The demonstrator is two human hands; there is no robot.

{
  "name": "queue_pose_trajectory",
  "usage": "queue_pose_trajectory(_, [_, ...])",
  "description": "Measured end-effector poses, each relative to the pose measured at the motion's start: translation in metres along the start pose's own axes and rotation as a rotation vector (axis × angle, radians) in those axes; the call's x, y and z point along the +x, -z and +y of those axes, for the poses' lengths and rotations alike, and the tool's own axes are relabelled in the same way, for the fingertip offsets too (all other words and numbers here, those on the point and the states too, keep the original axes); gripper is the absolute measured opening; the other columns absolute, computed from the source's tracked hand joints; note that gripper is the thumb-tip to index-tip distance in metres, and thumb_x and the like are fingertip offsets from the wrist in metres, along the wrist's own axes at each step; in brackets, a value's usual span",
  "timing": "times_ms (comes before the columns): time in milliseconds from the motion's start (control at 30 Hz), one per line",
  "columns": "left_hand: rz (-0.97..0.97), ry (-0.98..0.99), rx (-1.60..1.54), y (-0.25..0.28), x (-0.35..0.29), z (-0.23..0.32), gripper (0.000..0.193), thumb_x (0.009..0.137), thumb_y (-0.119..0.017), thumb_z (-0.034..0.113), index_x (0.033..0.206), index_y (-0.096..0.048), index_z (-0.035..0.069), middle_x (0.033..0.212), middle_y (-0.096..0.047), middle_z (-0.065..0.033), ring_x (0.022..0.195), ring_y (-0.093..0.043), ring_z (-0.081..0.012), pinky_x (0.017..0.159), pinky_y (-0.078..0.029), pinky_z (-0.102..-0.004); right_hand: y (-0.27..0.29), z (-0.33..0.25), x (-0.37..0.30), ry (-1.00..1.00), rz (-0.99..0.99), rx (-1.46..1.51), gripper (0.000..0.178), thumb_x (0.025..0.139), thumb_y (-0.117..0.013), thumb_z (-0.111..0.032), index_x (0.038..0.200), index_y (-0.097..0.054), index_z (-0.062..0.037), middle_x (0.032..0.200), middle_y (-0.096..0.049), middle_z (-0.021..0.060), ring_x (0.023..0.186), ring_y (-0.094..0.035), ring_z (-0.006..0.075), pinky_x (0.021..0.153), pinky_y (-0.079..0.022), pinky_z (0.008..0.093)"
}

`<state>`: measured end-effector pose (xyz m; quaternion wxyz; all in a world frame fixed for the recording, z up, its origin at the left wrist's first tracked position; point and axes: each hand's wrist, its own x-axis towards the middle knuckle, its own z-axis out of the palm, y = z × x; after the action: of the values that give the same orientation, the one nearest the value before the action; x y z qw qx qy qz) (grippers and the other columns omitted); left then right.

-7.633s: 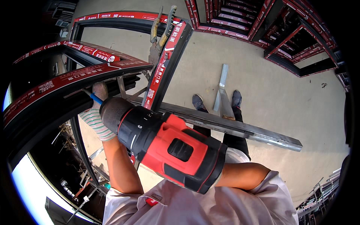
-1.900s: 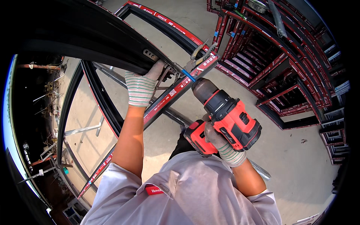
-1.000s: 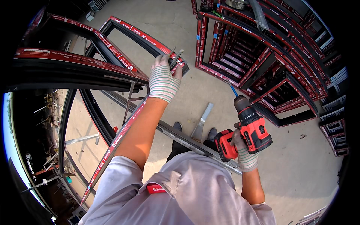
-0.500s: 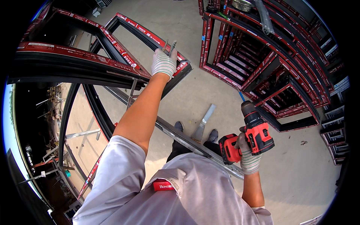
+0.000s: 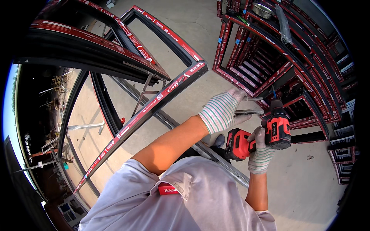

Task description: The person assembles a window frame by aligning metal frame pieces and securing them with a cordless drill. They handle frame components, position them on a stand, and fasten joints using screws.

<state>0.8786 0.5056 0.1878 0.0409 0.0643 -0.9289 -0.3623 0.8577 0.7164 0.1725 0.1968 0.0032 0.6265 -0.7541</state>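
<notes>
One big red-and-black frame could get scratched if the drill swings into it. The pliers might slip and fall, if held loosely. The right hand has its fingers wrapped around the drill; the left hand pinches the pliers, which poke out past its fingers toward the drill.

Pale concrete floor, partly sunlit

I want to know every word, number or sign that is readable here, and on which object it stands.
Red item at the shirt pocket: white letters, partly hidden; wording not copied.
Near frame's red strip: white characters, square code; not copied.
Drill: pale marking, too small.
Stacked frames: white marks, too small to read.
</notes>
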Motion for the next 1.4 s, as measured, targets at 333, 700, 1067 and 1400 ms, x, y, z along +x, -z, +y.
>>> queue_pose_trajectory(333, [-0.18, 0.071, -0.01, -0.004, -0.051, 0.028, 0.069, 0.084, -0.078, 0.041, 0.13, -0.054, -0.005, 0.11, -0.062, -0.0242, 0.103, -0.064, -0.0421, 0.09, -0.054, -0.0466, -0.008, 0.005, -0.002, -0.116, -0.007, 0.114, 0.031, 0.091, -0.07, -0.004, 0.119, -0.057, -0.0057, 0.091, -0.058, 0.0011, 0.075, -0.056, 0.0118, 0.067, -0.052, 0.0302])
queue_pose_trajectory(700, [-0.132, 0.083, 0.032, 0.025, -0.071, 0.022, 0.071, 0.085, -0.077, 0.04, 0.133, -0.053, -0.006, 0.112, -0.061, -0.025, 0.106, -0.064, -0.0425, 0.092, -0.054, -0.0465, -0.031, 0.031, -0.02, -0.158, -0.043, 0.28, 0.027, 0.095, -0.072, -0.013, 0.118, -0.057, -0.0077, 0.086, -0.059, 0.0015, 0.067, -0.057, 0.0128, 0.062, -0.053, 0.0304])
queue_pose_trajectory(1067, [-0.145, -0.041, -0.022, 0.062, -0.097, 0.002, 0.067, 0.093, -0.069, 0.037, 0.141, -0.048, -0.005, 0.118, -0.061, -0.0252, 0.11, -0.062, -0.0425, 0.096, -0.052, -0.0464, -0.074, 0.03, -0.037, -0.067, 0.018, 0.296, 0.023, 0.094, -0.068, -0.003, 0.114, -0.059, -0.0068, 0.08, -0.06, 0.0027, 0.063, -0.058, 0.0137, 0.059, -0.052, 0.0294])
queue_pose_trajectory(1400, [0.231, -0.337, 0.057, 0.14, -0.132, 0.005, 0.053, 0.092, -0.073, 0.02, 0.136, -0.053, -0.002, 0.119, -0.063, -0.0214, 0.106, -0.064, -0.0395, 0.092, -0.053, -0.0463, -0.101, 0.02, -0.045, -0.069, 0.04, 0.267, 0.024, 0.092, -0.066, 0.003, 0.114, -0.057, -0.0049, 0.08, -0.061, 0.0054, 0.056, -0.058, 0.016, 0.055, -0.053, 0.0304])
